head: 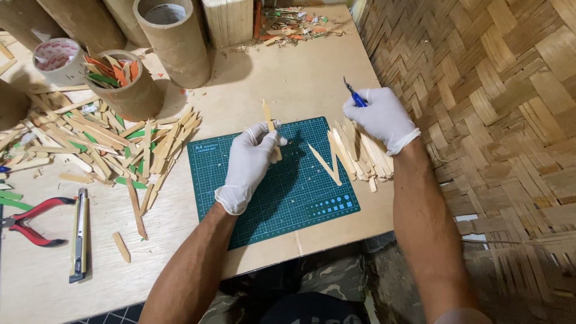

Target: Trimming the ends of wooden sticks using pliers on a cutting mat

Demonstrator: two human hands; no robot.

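Left hand (249, 163) grip clamps a wooden stick (269, 125) over the cutting mat (288, 198) mid-frame; right hand (379, 116) grips a blue knife (355, 96), mostly hidden, near the tabletop (300, 72) right edge.

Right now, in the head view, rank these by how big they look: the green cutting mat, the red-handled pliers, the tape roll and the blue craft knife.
1. green cutting mat
2. red-handled pliers
3. tape roll, close to the pliers in size, and farther away
4. blue craft knife, mostly hidden in the right hand
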